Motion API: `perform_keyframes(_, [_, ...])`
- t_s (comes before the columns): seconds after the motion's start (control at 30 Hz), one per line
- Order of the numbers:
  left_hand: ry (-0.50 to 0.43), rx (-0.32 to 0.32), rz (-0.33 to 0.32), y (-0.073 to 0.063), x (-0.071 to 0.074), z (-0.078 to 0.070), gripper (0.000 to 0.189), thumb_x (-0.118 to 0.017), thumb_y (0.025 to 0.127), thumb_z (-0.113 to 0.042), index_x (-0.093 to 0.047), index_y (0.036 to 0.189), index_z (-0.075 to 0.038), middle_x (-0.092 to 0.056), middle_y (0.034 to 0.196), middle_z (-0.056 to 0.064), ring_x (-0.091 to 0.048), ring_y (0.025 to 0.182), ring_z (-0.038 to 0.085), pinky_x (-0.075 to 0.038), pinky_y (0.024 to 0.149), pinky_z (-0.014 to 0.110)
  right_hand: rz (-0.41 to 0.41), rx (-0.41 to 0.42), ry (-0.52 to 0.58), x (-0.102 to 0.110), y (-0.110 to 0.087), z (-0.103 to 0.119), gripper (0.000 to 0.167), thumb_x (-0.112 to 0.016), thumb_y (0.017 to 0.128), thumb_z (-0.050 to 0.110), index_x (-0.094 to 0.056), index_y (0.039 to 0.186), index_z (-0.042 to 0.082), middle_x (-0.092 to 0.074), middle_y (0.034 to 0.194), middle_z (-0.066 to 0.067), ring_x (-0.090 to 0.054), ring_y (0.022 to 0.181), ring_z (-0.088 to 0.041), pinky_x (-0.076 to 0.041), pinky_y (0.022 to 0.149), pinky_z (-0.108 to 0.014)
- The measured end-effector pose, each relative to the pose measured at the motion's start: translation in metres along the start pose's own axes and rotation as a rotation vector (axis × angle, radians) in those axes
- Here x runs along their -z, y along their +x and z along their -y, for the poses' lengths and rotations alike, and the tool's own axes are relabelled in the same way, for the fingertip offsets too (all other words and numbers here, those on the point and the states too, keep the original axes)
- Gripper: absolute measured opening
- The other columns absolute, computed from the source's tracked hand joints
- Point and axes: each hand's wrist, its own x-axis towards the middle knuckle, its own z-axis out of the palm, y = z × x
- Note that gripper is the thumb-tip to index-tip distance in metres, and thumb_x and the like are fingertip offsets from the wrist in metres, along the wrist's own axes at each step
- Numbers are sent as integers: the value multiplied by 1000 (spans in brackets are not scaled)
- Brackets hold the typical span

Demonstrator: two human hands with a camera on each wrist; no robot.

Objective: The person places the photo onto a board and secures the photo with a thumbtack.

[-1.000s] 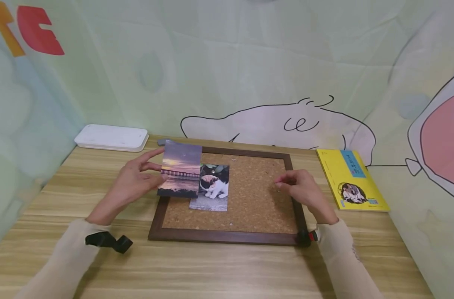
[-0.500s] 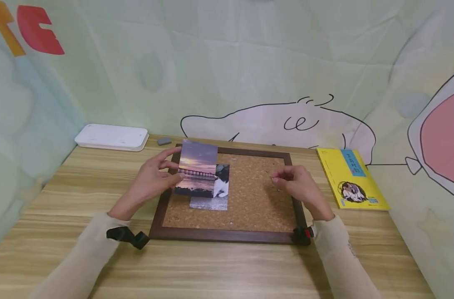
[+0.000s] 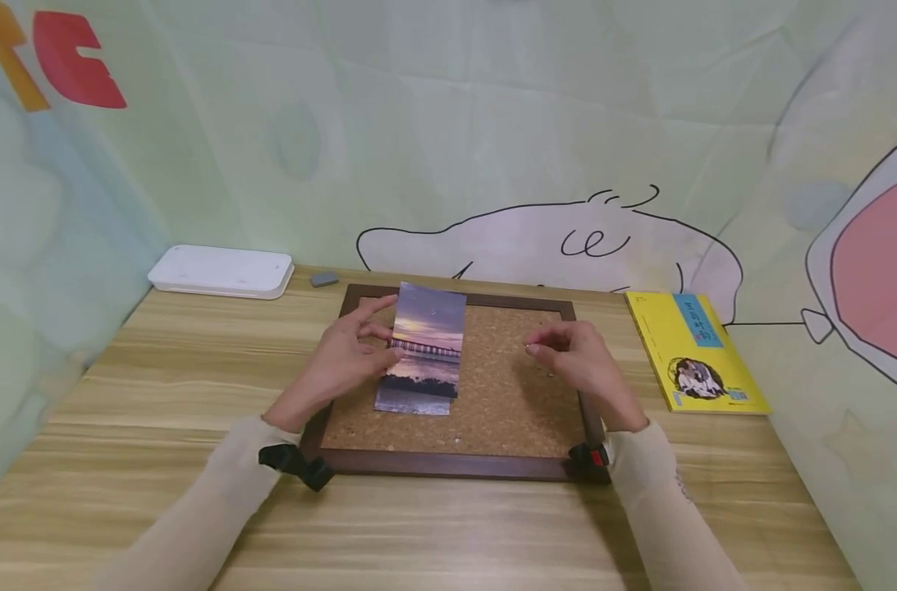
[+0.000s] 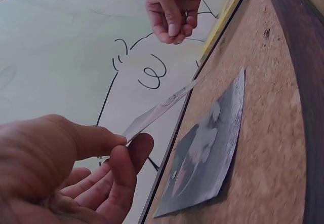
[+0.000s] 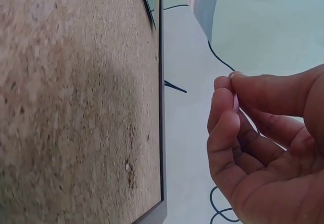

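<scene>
A sunset photo of a pier (image 3: 427,341) is pinched at its left edge by my left hand (image 3: 345,359). It hovers tilted above the corkboard (image 3: 507,410), as the left wrist view shows. Beneath it lies a cat photo (image 4: 210,143), mostly covered in the head view, with a small pin (image 4: 174,174) near its top. My right hand (image 3: 579,361) is held over the board's right part. Its thumb and fingertips pinch a tiny pale thing that looks like a push pin (image 5: 233,74), mostly hidden by the fingers.
Small pins sit in the cork, one near the bottom edge (image 3: 458,439). A yellow book (image 3: 695,353) lies right of the board. At the back left are a white case (image 3: 221,271) and a grey eraser-like block (image 3: 324,279). A printed cloth wall stands behind.
My left hand has carried the sunset photo rightward from the board's left edge until it overlaps most of the cat photo. My right hand has shifted slightly left.
</scene>
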Motion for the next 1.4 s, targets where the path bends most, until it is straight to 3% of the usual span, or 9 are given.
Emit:
perform_keyframes(0.23, [42,3,0,6,-17,-2,82,-77,93,-3,-41,166,-16,-70,127,28,-73,69,13,-60,66,28,-2,-25,-2,-2,1,0,21,-70,104,15,-76,118,1,-73,105,-14,-58,86,-21,-51,70,-26])
perform_keyframes(0.47, [-9,-17,9,12,-31,0,81,-76,93,0,-40,165,-11,-70,123,29,-70,65,14,-60,64,29,-24,-32,-7,-4,5,1,17,-71,103,15,-77,115,3,-74,104,-13,-60,89,-25,-51,73,-29])
perform_keyframes(0.67, [-31,18,38,19,-47,-1,81,-75,94,-1,-39,166,-13,-71,117,25,-68,63,12,-61,63,30,-32,-16,3,-7,8,5,15,-72,102,12,-77,112,2,-74,98,-11,-63,89,-29,-50,70,-27])
perform_keyframes(0.87, [-23,47,35,25,-62,-3,80,-77,93,-3,-41,164,-16,-72,120,23,-71,67,13,-60,64,31,-49,-40,49,-10,12,7,14,-72,101,12,-77,110,3,-73,92,-7,-62,81,-22,-48,63,-26])
perform_keyframes(1.03, [-39,77,37,29,-74,-1,80,-78,92,-4,-43,163,-17,-75,116,21,-71,68,13,-60,65,30,-30,-41,92,-13,16,5,15,-72,101,11,-78,112,2,-76,97,-14,-64,82,-21,-53,67,-29])
perform_keyframes(1.17, [10,82,29,32,-82,-2,79,-80,91,-7,-46,162,-17,-77,112,18,-71,65,11,-59,64,28,-18,-43,100,-14,20,5,14,-72,102,10,-78,112,3,-77,100,-15,-69,88,-27,-54,70,-30])
perform_keyframes(1.4, [114,53,26,33,-91,-5,76,-81,91,-9,-48,160,-11,-78,103,13,-70,63,10,-55,62,26,-24,-39,87,-16,27,9,12,-72,101,9,-78,110,2,-77,100,-17,-69,87,-27,-51,68,-29])
